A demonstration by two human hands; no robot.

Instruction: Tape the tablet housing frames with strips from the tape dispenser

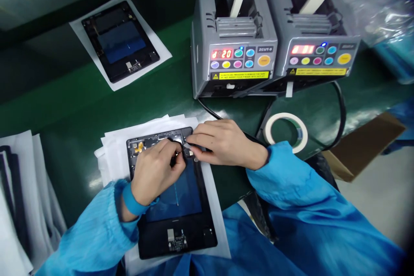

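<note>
An open tablet body (207, 207) lies on a stack of white sheets (113, 155), its inner parts facing up. It shows a blue panel (190, 194), a small circuit board (177, 241) at the near end and an orange flex piece (139, 147) at the far left corner. Over the far part of the tablet, my left hand (158, 168) is closed in a pinch, fingertips near the top right corner. My right hand (220, 142) comes in from the right, thumb and fingers pinched at the same corner. Whatever is between the fingertips is too small to make out.
Two tape dispensers (234, 51) (318, 47) stand at the back, a white tape tab (289, 89) sticking out of the right one. A tape roll (270, 127), a cable (343, 112) and a cardboard box (362, 148) are at right. Another tablet body (121, 43) lies back left.
</note>
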